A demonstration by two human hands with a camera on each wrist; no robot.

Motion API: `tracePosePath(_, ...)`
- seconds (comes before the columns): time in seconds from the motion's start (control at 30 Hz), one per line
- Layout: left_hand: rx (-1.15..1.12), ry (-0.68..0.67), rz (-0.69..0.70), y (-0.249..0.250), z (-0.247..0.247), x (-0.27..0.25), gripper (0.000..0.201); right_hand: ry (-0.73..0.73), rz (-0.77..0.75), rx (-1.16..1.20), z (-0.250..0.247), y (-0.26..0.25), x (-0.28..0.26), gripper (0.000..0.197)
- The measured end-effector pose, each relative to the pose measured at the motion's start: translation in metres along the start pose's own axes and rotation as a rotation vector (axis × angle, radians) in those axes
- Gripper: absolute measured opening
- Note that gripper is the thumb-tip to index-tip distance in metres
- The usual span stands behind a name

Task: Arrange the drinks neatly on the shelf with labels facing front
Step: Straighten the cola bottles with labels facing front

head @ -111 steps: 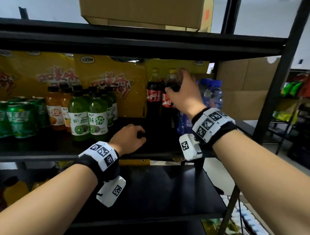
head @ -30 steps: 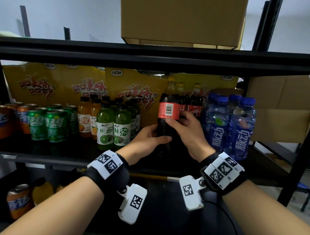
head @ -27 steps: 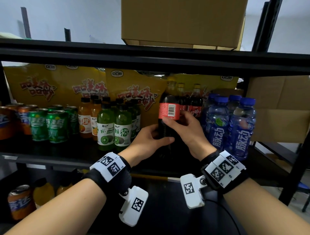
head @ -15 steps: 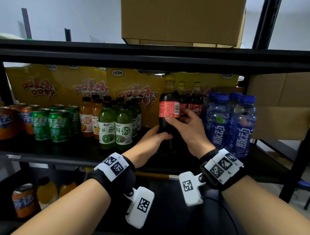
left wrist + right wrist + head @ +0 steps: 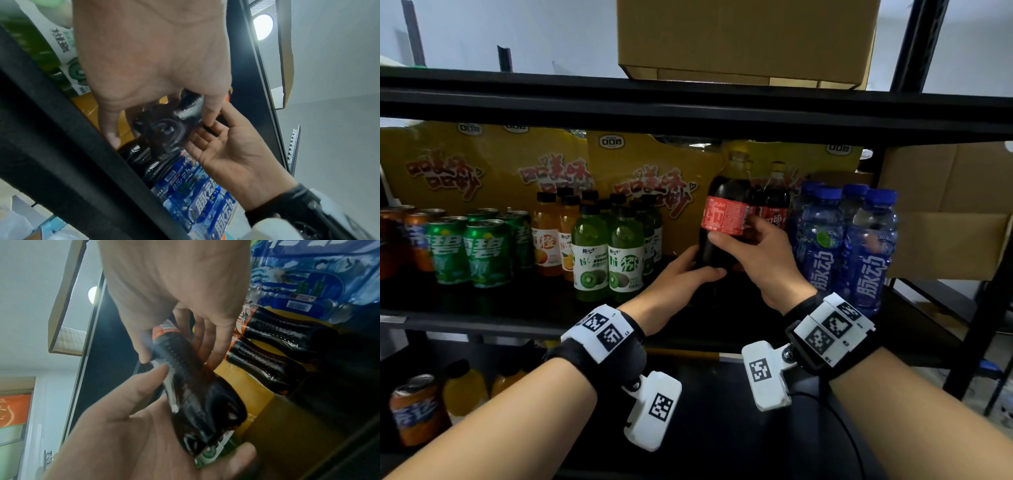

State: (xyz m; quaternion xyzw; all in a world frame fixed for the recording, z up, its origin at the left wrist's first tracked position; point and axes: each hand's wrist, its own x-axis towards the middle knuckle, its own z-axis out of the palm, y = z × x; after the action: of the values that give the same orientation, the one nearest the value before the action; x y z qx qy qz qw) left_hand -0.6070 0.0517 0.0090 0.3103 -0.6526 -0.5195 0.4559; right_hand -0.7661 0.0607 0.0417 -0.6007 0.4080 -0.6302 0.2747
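- Black metal shelf (image 5: 482, 320) stocked in rows, yellow snack packs behind, cardboard box on top tier.
- Far left: green cans (image 5: 482, 253), then orange juice bottles (image 5: 548, 240), then kiwi bottles (image 5: 606, 260), labels mostly forward.
- Left hand (image 5: 681, 277) cupping the lower body of the cola bottle (image 5: 722, 233), fingers curled around it, thumb in front.
- Cola bottle held in the gap between kiwi bottles and blue bottles, apparently lifted off the shelf, red label showing fine print toward the front.
- Right hand (image 5: 753, 253) gripping at label height, fingers wrapped behind.
- Best done by twisting further until the logo faces out, then setting down upright in line with the other colas (image 5: 774, 205).
- Far right: blue bottles (image 5: 859, 246), close enough to be knocked.
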Motion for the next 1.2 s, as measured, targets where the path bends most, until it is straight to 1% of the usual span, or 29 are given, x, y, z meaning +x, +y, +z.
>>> tracePosePath(0.07,-0.007,-0.004,-0.037,0.002,0.001,0.001,0.054,0.024,-0.006,0.015,0.000,0.001,0.000,0.045)
tracePosePath(0.13,-0.020,0.020,-0.017,0.003,0.001,0.001,0.055,0.040,-0.013,0.017,-0.002,0.002,0.001,0.039)
tracePosePath(0.17,-0.025,0.033,-0.001,0.003,0.001,0.001,0.054,0.039,-0.011,0.019,-0.003,0.002,0.001,0.040)
tracePosePath(0.23,0.002,0.066,0.036,0.001,0.003,0.000,0.059,0.015,-0.009,0.014,-0.003,0.000,0.001,0.050)
tracePosePath(0.3,0.050,0.099,0.066,-0.002,0.005,0.000,0.076,-0.005,0.007,-0.014,-0.003,-0.003,0.002,0.061)
tracePosePath(0.33,0.067,0.105,0.072,-0.003,0.005,0.000,0.083,-0.010,0.022,-0.016,-0.005,-0.005,0.003,0.061)
tracePosePath(0.37,0.076,0.104,0.078,-0.003,0.004,0.000,0.085,-0.015,0.040,-0.011,-0.007,-0.006,0.003,0.058)
tracePosePath(0.47,0.104,0.066,0.045,-0.004,0.004,0.001,0.076,-0.018,0.060,-0.005,-0.010,-0.005,0.004,0.039)
tracePosePath(0.53,0.041,0.015,-0.024,-0.002,0.005,0.003,0.061,-0.002,0.048,0.000,-0.009,-0.002,0.003,0.030)
tracePosePath(0.6,-0.042,-0.010,-0.064,0.001,0.006,0.003,0.043,0.002,0.048,0.014,-0.007,0.001,0.002,0.031)
tracePosePath(0.67,-0.026,0.007,-0.024,0.000,0.003,0.004,0.031,-0.008,0.071,0.050,-0.007,0.003,-0.001,0.037)
tracePosePath(0.7,0.000,0.024,0.008,0.000,0.001,0.003,0.028,-0.024,0.088,0.070,-0.007,0.002,-0.002,0.046)
tracePosePath(0.77,0.073,0.064,0.063,-0.003,-0.001,0.001,0.034,-0.065,0.114,0.072,-0.007,0.000,-0.002,0.065)
tracePosePath(0.8,0.116,0.090,0.084,-0.006,-0.002,0.000,0.041,-0.077,0.118,0.056,-0.006,-0.001,-0.003,0.069)
tracePosePath(0.87,0.158,0.119,0.100,-0.009,-0.001,-0.002,0.056,-0.082,0.110,0.034,-0.005,-0.003,-0.003,0.065)
tracePosePath(0.9,0.158,0.114,0.098,-0.009,-0.001,-0.003,0.057,-0.073,0.101,0.036,-0.005,-0.002,-0.003,0.058)
tracePosePath(0.97,0.157,0.096,0.085,-0.008,0.000,-0.004,0.053,-0.048,0.091,0.048,-0.004,-0.001,-0.003,0.047)
tracePosePath(1.07,0.143,0.065,0.033,-0.004,0.002,-0.008,0.048,-0.017,0.098,0.089,0.001,-0.001,-0.002,0.050)
tracePosePath(1.13,0.041,0.028,-0.033,-0.002,0.002,-0.010,0.042,-0.016,0.098,0.108,0.004,-0.001,-0.002,0.051)
tracePosePath(1.2,-0.045,-0.019,-0.080,0.002,0.000,-0.011,0.035,-0.016,0.099,0.136,0.006,0.000,-0.003,0.045)
